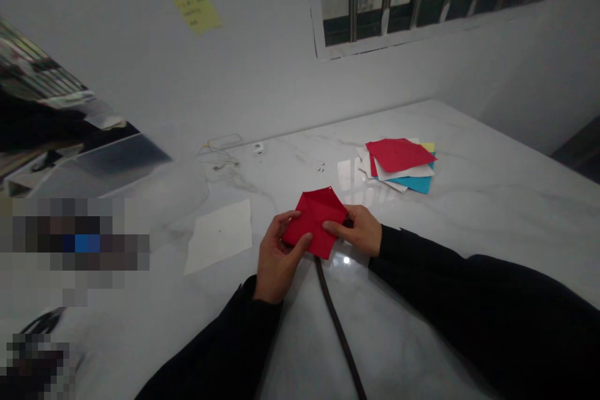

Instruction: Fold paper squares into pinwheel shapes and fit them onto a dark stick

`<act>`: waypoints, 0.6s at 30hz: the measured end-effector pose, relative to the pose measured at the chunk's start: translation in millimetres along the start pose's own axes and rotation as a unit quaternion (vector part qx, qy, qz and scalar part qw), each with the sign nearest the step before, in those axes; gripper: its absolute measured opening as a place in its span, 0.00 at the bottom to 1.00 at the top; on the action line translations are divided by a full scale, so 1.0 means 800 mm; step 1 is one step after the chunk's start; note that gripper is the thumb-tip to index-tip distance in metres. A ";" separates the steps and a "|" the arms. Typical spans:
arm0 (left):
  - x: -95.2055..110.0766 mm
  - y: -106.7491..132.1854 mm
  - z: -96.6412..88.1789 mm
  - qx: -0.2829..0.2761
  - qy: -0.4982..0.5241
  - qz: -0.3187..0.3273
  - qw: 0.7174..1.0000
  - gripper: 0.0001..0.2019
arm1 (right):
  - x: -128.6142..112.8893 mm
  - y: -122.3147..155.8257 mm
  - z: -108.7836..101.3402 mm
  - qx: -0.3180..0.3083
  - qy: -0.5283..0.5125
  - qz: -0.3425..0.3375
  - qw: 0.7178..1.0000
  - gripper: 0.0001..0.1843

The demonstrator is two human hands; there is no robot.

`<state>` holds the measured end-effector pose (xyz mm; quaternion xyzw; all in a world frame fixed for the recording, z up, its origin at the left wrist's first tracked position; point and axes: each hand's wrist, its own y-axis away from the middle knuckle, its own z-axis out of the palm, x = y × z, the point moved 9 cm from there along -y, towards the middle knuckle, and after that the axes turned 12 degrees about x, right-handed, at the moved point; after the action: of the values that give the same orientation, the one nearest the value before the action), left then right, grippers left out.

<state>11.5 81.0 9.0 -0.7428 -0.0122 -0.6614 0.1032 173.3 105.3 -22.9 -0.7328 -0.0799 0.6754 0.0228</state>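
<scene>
Between my two hands is a red folded paper point(315, 225), with its flaps and crease lines facing up and its top raised toward a point. My left hand point(277, 256) grips its left and lower side, the thumb pressing on the front. On the right side, my right hand point(359, 228) pinches it with the thumb on the face and the other fingers behind. A brown cord or strip point(335, 319) runs from under the paper to the bottom edge of the view.
A whitish sheet point(220, 236) with a dark dot lies left on the marble-patterned table point(487, 225). Back right is a stack of red, white, blue and yellow papers point(400, 159). Behind the hands sit several tiny shiny pieces point(321, 168), a small white object point(257, 148) and thin wire point(222, 159).
</scene>
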 end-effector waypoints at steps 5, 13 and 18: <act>-0.005 0.001 0.000 -0.006 -0.011 -0.008 1.000 0.32 | 0.001 0.002 0.002 -0.015 0.025 -0.010 1.000 0.22; 0.038 0.002 -0.025 0.120 -0.099 0.132 0.979 0.24 | 0.004 -0.003 -0.009 0.019 0.013 0.001 1.000 0.20; 0.080 0.044 -0.013 0.083 -0.006 0.072 0.994 0.24 | 0.004 0.001 -0.008 0.016 0.002 0.023 1.000 0.21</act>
<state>14.7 37.0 68.6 -0.7347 -0.0143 -0.6441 0.2123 179.7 105.3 -26.0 -0.7355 -0.0521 0.6753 0.0189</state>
